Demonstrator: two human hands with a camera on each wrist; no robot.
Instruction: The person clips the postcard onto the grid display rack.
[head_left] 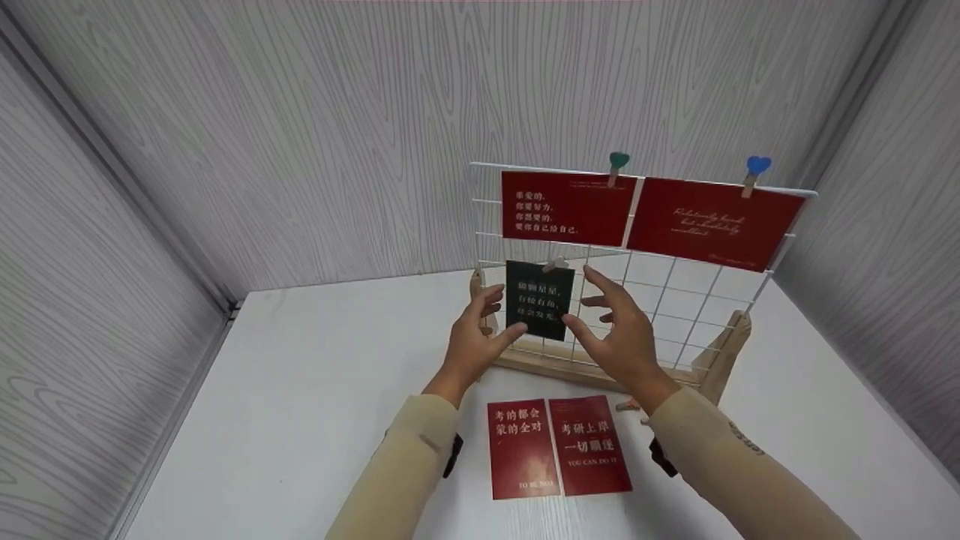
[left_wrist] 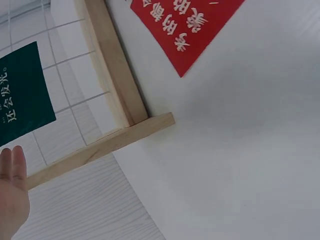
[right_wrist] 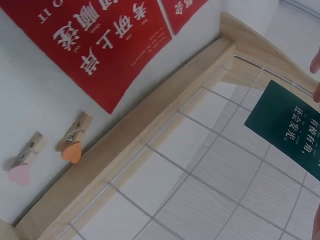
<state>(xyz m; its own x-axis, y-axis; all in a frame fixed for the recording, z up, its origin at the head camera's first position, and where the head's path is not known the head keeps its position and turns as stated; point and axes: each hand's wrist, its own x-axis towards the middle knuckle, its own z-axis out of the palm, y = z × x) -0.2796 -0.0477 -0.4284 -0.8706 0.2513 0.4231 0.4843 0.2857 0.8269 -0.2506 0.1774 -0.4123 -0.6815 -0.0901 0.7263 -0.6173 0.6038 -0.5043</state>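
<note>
A dark green card (head_left: pixel 538 300) with white writing hangs on a white wire grid (head_left: pixel 637 289), with a pale-topped clip (head_left: pixel 555 264) at its upper edge. My left hand (head_left: pixel 474 337) is beside the card's left edge, fingers spread from the thumb, the thumb overlapping its lower corner in the head view. On the other side my right hand (head_left: pixel 624 337) is held with its fingers apart and its thumb tip by the card's lower right edge. Neither hand grips anything. The left wrist view shows the left fingers (left_wrist: pixel 18 167) extended just below the green card (left_wrist: pixel 27 95).
Two red cards hang above, a left one (head_left: pixel 566 214) under a green heart clip (head_left: pixel 619 160) and a right one (head_left: pixel 712 225) under a blue heart clip (head_left: pixel 757 166). Red cards (head_left: pixel 523 457) lie before the wooden base (head_left: pixel 562 369). Orange (right_wrist: pixel 74 151) and pink (right_wrist: pixel 21 173) heart clips lie nearby.
</note>
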